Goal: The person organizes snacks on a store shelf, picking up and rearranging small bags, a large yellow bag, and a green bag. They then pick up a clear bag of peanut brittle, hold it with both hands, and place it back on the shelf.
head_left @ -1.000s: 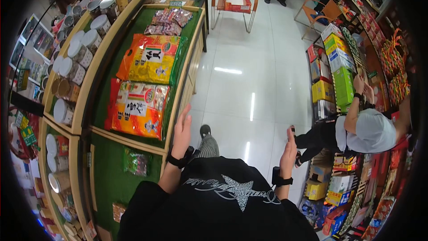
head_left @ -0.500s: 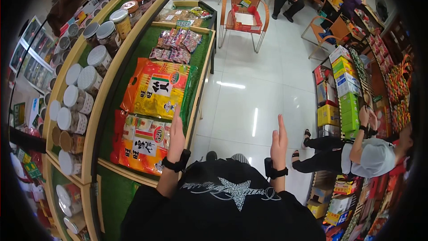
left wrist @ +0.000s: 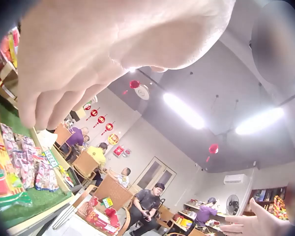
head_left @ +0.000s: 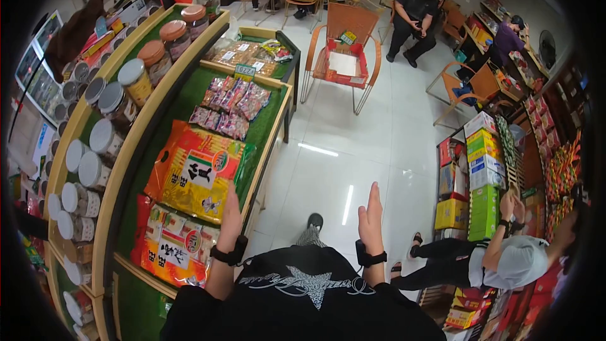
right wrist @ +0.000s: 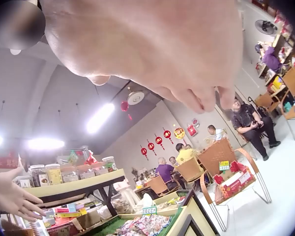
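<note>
My left hand (head_left: 231,222) is raised with its fingers straight and nothing in it. It is nearest the display counter and overlaps the edge of a large red and orange snack bag (head_left: 177,246) in the head view. Beyond that lies an orange and yellow snack bag (head_left: 196,170), with small purple-pink packets (head_left: 230,104) further up on the green mat. My right hand (head_left: 371,221) is held up over the aisle, also empty, its fingers extended. The palms face each other, well apart, with a dark band on each wrist.
Lidded jars (head_left: 95,161) line the counter's upper shelf on the left. A chair (head_left: 344,31) carrying a red box (head_left: 346,63) stands ahead in the tiled aisle. Stacked cartons (head_left: 485,208) and a person in a grey shirt (head_left: 517,262) are on the right. Several people sit further back.
The head view has tilted up and moved forward along the aisle. The chair and snack bags appear lower and closer, and seated people show at the back. Both hands stay raised and empty.
</note>
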`<state>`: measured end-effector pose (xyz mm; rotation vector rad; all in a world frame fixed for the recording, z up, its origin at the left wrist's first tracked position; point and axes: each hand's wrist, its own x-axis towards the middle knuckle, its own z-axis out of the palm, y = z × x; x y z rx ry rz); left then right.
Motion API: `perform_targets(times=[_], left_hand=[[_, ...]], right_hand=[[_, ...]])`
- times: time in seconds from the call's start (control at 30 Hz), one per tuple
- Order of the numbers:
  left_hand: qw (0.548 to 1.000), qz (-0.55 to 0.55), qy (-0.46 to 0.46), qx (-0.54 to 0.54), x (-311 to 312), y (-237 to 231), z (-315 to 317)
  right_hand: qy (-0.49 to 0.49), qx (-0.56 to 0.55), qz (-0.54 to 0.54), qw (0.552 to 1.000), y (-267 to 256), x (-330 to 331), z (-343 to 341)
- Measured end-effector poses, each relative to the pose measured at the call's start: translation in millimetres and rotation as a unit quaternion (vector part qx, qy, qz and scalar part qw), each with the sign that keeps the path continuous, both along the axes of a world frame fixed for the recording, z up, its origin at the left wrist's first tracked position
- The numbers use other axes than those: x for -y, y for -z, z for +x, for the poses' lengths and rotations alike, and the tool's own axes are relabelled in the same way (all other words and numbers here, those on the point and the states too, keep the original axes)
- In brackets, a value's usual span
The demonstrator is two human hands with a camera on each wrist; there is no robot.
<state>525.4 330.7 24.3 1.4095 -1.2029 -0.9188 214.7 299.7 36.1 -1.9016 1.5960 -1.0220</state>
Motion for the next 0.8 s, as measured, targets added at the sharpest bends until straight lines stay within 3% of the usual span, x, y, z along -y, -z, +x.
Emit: perform_targets(times=[0.17, 0.4, 0.5, 0.57, 0.8], left_hand=[[0.999, 0.005, 0.001, 0.044, 91.1, -28.0, -60.3], [0.998, 0.050, 0.007, 0.038, 145.3, -11.7, -104.4], [0.992, 0.120, -0.002, 0.039, 158.7, 1.8, -117.9], [0.990, 0.126, 0.048, 0.029, 173.6, 31.3, -112.4], [0.991, 0.107, -0.008, 0.073, 245.5, 16.7, -94.2]], right_hand=[[0.023, 0.047, -0.012, 0.999, 2.5, 63.0, -55.7], [0.043, 0.001, 0.052, 0.998, 4.2, 115.8, -106.5], [0.035, 0.013, 0.072, 0.997, 7.6, 127.4, -107.2], [0.030, 0.060, 0.084, 0.994, 16.9, 135.4, -103.2], [0.014, 0.078, 0.140, 0.987, 28.3, 192.0, -76.1]])
